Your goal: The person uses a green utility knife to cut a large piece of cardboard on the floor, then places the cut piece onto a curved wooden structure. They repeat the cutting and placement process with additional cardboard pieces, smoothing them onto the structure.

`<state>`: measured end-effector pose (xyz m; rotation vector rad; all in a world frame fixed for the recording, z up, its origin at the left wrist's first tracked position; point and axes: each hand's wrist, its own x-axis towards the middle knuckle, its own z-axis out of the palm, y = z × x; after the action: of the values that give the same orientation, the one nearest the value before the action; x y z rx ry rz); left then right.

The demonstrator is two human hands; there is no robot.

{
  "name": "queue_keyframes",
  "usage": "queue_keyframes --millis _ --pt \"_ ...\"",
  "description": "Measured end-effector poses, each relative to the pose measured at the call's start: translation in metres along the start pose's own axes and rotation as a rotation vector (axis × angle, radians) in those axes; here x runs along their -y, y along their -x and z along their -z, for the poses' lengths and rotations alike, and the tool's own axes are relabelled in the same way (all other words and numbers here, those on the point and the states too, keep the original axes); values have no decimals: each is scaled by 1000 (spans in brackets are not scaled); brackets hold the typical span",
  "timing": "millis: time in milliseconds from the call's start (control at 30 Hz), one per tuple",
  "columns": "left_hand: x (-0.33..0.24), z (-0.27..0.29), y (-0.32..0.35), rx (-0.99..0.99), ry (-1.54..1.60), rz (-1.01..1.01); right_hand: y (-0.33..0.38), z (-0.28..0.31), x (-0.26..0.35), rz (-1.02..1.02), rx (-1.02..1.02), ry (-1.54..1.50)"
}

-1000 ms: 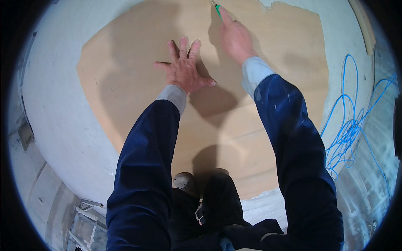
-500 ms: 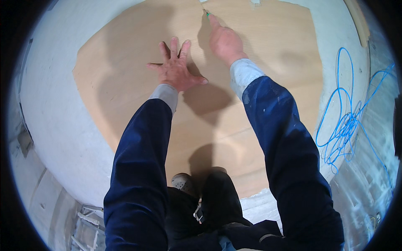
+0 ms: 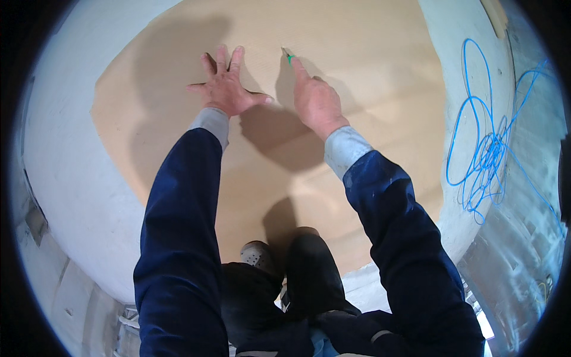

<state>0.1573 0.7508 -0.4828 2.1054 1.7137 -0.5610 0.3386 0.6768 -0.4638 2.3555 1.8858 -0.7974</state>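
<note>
A broad tan sheet [image 3: 369,71] lies over the pale, curved surface. My left hand [image 3: 225,89] is pressed on it with the fingers spread and nothing held. To its right, my right hand [image 3: 318,101] is closed around a small knife [image 3: 289,56], its index finger stretched along the green part. The narrow pointed tip of the knife meets the sheet, or is very close to it. Most of the handle is hidden inside my hand.
A tangle of blue cord [image 3: 491,152] lies at the right edge of the pale surface [image 3: 65,137]. Near the bottom, a light perforated clog [image 3: 257,256] and my dark trouser legs rest by the sheet. Shadows of my arms fall across it.
My right hand has drawn the knife down the sheet towards me. My left hand has shifted a little to the left, still flat. The view has shifted slightly.
</note>
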Motion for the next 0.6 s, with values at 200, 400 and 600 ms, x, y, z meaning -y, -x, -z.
queue_keyframes --millis 200,400,600 --pt "0 -4 0 -17 5 -20 77 -18 -33 -24 19 -35" --pt "0 -17 -4 -76 -5 -32 157 -38 -61 -86 62 -77" --pt "2 -21 -7 -89 7 -50 217 -55 -88 -129 167 -77"
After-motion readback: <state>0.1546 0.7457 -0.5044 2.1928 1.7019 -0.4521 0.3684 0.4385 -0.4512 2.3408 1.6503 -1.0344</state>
